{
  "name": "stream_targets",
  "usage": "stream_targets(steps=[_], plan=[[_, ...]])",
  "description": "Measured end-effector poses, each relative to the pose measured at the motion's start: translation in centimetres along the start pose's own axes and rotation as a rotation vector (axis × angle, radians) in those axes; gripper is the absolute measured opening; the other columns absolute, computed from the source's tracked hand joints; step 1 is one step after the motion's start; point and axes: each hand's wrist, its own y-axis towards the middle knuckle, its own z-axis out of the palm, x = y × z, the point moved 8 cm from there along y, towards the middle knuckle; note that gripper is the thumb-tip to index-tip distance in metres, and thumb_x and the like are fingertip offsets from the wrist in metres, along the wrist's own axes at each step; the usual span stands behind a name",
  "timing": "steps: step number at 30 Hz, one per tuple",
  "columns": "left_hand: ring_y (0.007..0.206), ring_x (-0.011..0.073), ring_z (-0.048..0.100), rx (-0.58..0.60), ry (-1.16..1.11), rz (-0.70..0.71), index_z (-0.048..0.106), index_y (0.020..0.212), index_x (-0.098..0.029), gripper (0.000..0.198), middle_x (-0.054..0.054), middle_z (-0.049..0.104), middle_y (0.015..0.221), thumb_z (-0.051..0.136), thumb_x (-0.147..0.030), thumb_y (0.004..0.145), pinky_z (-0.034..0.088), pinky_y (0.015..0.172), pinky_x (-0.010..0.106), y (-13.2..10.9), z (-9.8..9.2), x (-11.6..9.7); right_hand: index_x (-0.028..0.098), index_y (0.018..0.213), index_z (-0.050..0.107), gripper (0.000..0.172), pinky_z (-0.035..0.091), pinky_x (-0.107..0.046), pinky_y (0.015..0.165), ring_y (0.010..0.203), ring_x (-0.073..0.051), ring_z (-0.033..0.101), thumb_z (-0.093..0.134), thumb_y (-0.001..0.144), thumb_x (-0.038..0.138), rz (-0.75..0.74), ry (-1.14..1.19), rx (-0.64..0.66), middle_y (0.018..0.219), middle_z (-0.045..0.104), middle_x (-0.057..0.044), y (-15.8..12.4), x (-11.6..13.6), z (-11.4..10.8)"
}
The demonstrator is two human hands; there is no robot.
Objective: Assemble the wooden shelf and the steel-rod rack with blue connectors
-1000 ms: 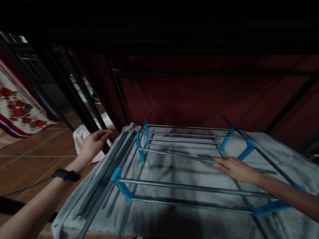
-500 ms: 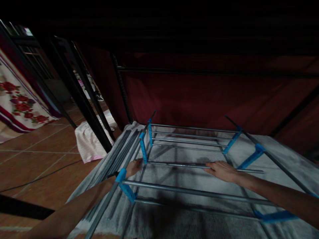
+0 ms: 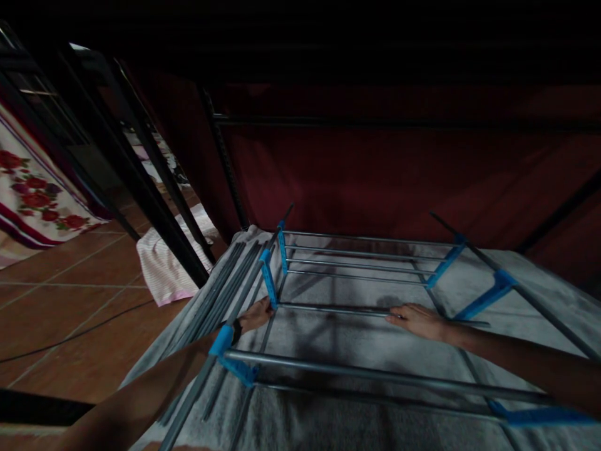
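A rack of grey metal rods (image 3: 366, 371) and blue plastic connectors (image 3: 269, 283) lies on a grey cloth (image 3: 347, 338). My left hand (image 3: 256, 313) grips the lower end of a blue connector where a thin metal rod (image 3: 328, 309) meets it. My right hand (image 3: 417, 321) rests on the same rod further right, fingers curled over it. A black watch sits on my left wrist, partly hidden behind another blue connector (image 3: 220, 341).
A bundle of loose grey rods (image 3: 220, 282) lies along the cloth's left edge. Black bed-frame posts (image 3: 141, 181) stand at the left, with a pink-white cloth (image 3: 162, 269) at their foot on the brown tiled floor. Dark red fabric (image 3: 375, 175) hangs behind. A floral blanket (image 3: 32, 200) is far left.
My left hand came down from beside the black post onto the blue connector. My right hand slid slightly left along the thin rod and curled over it.
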Motion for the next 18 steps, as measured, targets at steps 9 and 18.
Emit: stream_targets(steps=[9, 18], plan=[[0.085, 0.0216, 0.063, 0.056, -0.051, -0.039, 0.048, 0.076, -0.028, 0.010, -0.002, 0.066, 0.078, 0.040, -0.023, 0.073, 0.053, 0.075, 0.032, 0.3, 0.6, 0.2, 0.024, 0.095, 0.070, 0.053, 0.048, -0.043, 0.085, 0.090, -0.027, 0.064, 0.032, 0.093, 0.060, -0.003, 0.028, -0.017, 0.090, 0.069, -0.008, 2.5, -2.2, 1.9], [0.085, 0.0221, 0.064, 0.055, 0.005, -0.039, 0.051, 0.081, -0.029, 0.015, 0.000, 0.066, 0.082, 0.042, -0.020, 0.073, 0.054, 0.077, 0.034, 0.5, 0.8, 0.6, 0.023, 0.089, 0.069, 0.052, 0.047, -0.041, 0.090, 0.095, -0.026, 0.064, 0.030, 0.094, 0.056, -0.054, 0.103, -0.008, 0.092, 0.070, -0.009, 3.2, -2.1, 3.9]])
